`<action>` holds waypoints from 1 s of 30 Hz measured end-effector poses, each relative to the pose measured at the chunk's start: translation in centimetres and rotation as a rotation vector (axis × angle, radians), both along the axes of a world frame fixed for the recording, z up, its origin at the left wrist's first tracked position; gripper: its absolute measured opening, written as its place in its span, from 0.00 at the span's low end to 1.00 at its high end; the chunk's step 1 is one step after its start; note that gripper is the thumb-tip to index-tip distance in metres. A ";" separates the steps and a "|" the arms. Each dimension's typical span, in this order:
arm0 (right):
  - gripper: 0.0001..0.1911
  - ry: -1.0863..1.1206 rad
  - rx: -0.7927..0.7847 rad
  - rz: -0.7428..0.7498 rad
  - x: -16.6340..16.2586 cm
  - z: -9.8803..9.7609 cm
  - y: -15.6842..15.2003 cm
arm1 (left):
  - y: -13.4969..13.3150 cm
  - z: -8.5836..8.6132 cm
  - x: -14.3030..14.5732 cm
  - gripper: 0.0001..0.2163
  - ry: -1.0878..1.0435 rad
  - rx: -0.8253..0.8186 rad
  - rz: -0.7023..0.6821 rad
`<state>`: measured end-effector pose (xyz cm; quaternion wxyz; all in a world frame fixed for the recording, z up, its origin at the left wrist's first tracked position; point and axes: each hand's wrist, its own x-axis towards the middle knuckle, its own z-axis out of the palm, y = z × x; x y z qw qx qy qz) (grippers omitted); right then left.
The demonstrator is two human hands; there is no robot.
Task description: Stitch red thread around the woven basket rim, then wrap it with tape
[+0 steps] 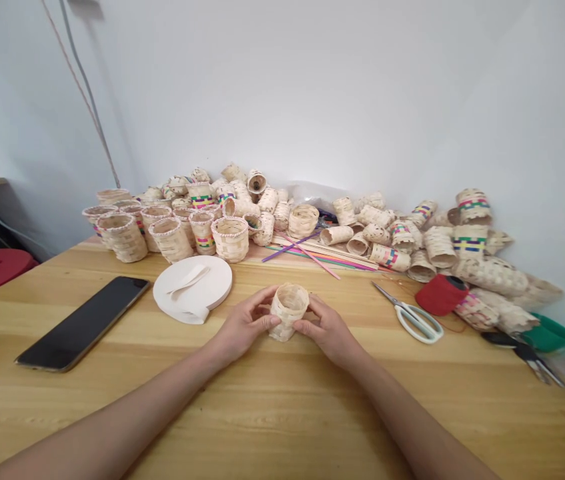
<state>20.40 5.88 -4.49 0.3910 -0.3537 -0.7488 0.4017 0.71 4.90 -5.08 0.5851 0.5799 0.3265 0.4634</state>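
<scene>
A small woven bamboo basket [288, 313] stands upright between my two hands near the middle of the table, its round opening facing up. My left hand [246, 321] grips its left side, thumb on the front wall and fingers around the back. On the right side, my right hand [326, 327] holds it in the same way. The basket's wall is plain pale weave. To the left of my left hand lies a roll of white strip [162, 300] with a loose folded piece on top. White-handled scissors [418, 325] lie to the right of my right hand.
Several rimmed woven baskets [231, 241] stand at the back left. More woven pieces [439, 247] are heaped at the back right. Coloured strips [325, 257] lie between them. A phone [85, 325] rests at left; a red thread spool [441, 295] and green container [552, 333] sit at right.
</scene>
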 end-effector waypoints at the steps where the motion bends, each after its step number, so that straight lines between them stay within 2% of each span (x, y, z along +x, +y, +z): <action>1: 0.21 -0.008 0.007 -0.004 0.0 -0.1 0.0 | 0.1 0.0 0.0 0.30 0.001 0.002 -0.002; 6: 0.21 -0.065 0.020 -0.047 0.0 -0.4 0.0 | 0.3 -0.1 -0.3 0.29 0.003 0.005 -0.039; 10: 0.20 -0.099 0.041 -0.086 -0.1 -0.3 -0.1 | 0.0 0.5 -0.7 0.28 0.004 0.028 -0.089; 16: 0.22 -0.174 0.133 -0.117 -0.1 0.0 -0.2 | -1.1 1.8 -0.3 0.22 0.085 0.054 0.044; 24: 0.29 0.080 -0.142 -0.048 0.5 0.5 -0.2 | -1.1 2.1 0.1 0.20 0.127 0.017 0.026; 30: 0.24 0.108 -0.177 0.007 0.1 0.8 -0.7 | -1.2 2.1 0.1 0.21 0.127 0.028 0.042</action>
